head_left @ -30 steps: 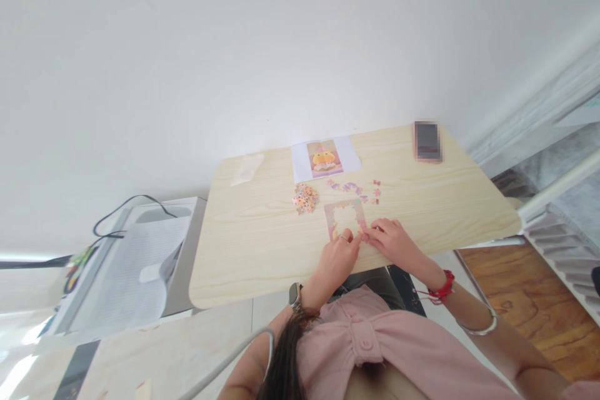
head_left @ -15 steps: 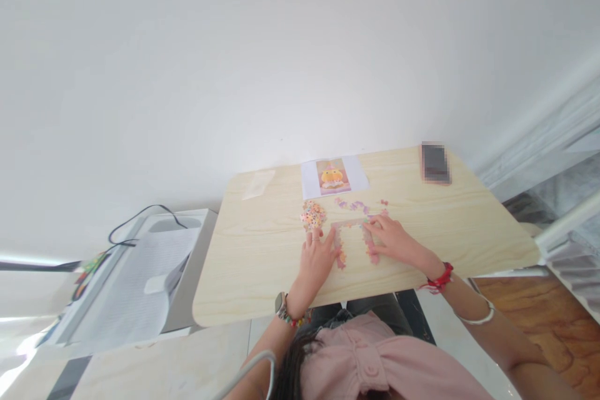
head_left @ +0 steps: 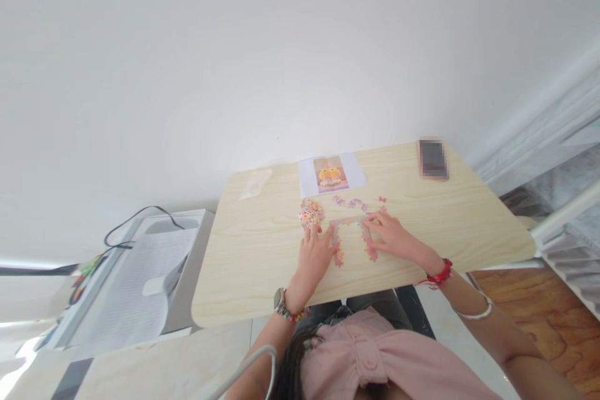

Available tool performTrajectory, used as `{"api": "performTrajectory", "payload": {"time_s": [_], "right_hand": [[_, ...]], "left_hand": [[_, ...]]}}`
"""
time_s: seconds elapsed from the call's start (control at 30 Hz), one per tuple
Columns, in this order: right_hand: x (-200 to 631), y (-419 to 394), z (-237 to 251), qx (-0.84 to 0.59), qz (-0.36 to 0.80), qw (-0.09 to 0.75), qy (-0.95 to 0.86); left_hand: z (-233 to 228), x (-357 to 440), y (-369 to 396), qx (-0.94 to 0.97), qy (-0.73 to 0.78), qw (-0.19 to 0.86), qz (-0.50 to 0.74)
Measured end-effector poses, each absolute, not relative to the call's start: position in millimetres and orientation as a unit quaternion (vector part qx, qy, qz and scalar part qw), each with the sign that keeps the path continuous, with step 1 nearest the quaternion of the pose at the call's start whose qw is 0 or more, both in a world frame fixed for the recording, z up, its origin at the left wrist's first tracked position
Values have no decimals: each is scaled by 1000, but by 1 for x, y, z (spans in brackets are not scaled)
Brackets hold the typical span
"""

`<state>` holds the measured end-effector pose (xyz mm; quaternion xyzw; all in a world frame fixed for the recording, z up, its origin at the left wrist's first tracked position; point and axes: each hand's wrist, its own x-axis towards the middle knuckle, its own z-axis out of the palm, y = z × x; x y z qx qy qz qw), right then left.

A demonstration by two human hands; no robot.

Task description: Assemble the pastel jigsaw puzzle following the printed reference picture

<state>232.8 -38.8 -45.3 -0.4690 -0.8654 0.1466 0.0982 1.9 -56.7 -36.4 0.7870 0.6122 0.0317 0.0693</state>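
White wall fills most of what I see, and below it sits the pale wooden table (head_left: 244, 262) I am working at. Both my hands lie flat on the joined puzzle frame (head_left: 352, 236), an open rectangle of pink and purple pieces near the table's front edge. My left hand (head_left: 315, 251) rests palm down on the frame's left strip, fingers spread and loose, gripping nothing. My right hand (head_left: 392, 236) presses the frame's right strip and upper corner, fingers stretched out and apart, also holding nothing. Just beyond my left fingertips sits a small heap of loose pieces (head_left: 310, 211). A short row of joined purple pieces (head_left: 350, 203) lies just behind the frame, with 2 or 3 stray bits (head_left: 382, 200) to its right. Further back, against the wall, a reference picture (head_left: 330, 175) shows an orange figure. A phone (head_left: 432, 159) lies at the far right corner, well apart, and a clear plastic bag (head_left: 255, 183) at the far left.
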Motion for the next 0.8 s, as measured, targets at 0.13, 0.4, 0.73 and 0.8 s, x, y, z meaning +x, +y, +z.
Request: {"api": "performTrajectory", "payload": {"time_s": [0.13, 0.4, 0.73, 0.8], "right_hand": [[236, -44, -43, -467, 154, 98, -865], [235, -52, -45, -473, 145, 82, -865], [233, -53, -46, -472, 166, 88, -861], [232, -54, -47, -469, 176, 100, -859]], "left_hand": [[-39, 0, -59, 789, 610, 67, 37], [-45, -2, -61, 793, 605, 62, 30], [-47, -2, -62, 795, 602, 43, 58], [-48, -3, -62, 800, 594, 49, 66]]}}
